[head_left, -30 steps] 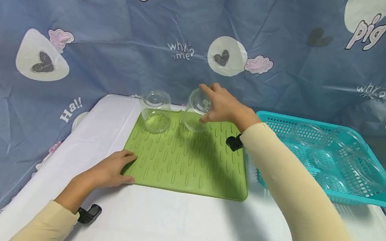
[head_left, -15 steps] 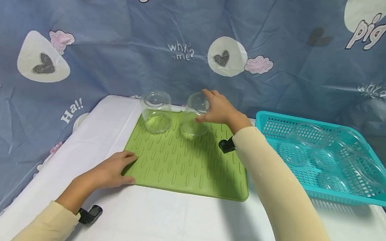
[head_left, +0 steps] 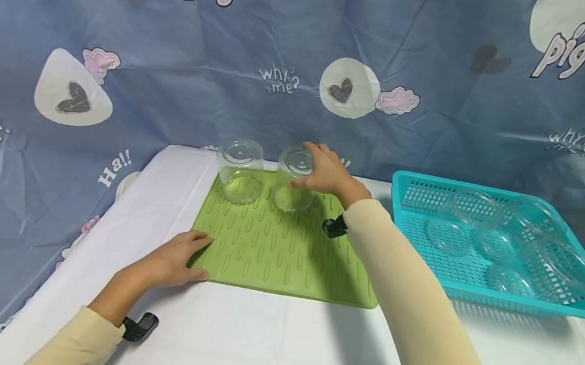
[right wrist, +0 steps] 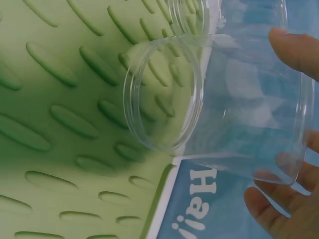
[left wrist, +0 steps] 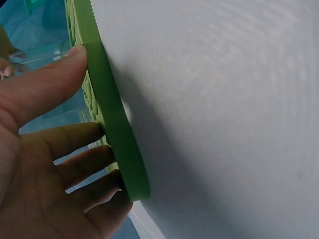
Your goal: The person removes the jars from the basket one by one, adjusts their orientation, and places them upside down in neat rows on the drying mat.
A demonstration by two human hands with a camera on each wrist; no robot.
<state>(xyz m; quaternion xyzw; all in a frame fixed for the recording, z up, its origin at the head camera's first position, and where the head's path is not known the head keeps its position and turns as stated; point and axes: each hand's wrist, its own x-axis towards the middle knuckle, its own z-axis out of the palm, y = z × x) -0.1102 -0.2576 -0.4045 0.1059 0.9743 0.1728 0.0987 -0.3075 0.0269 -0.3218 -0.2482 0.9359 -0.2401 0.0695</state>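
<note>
Upside down at the back of the green ridged mat (head_left: 263,262), a clear jar (head_left: 285,190) stands with its rim against the ridges. My right hand (head_left: 326,171) grips it from the right, thumb in front and fingers behind; in the right wrist view the thumb and fingers span the jar (right wrist: 234,114) near its base. A second clear jar (head_left: 241,169) stands inverted just to its left. At the mat's front left corner rests my left hand (head_left: 171,259), fingers spread. In the left wrist view its thumb and fingertips touch the mat's edge (left wrist: 119,119).
On the right of the white cloth-covered table (head_left: 277,345) sits a turquoise perforated basket (head_left: 408,241) holding several clear jars (head_left: 513,280). A blue printed sheet (head_left: 202,80) hangs behind the table.
My right hand has lowered the jar, which was tilted and is now upright on the mat, level with the other jar. My left hand stays at the mat's corner.
</note>
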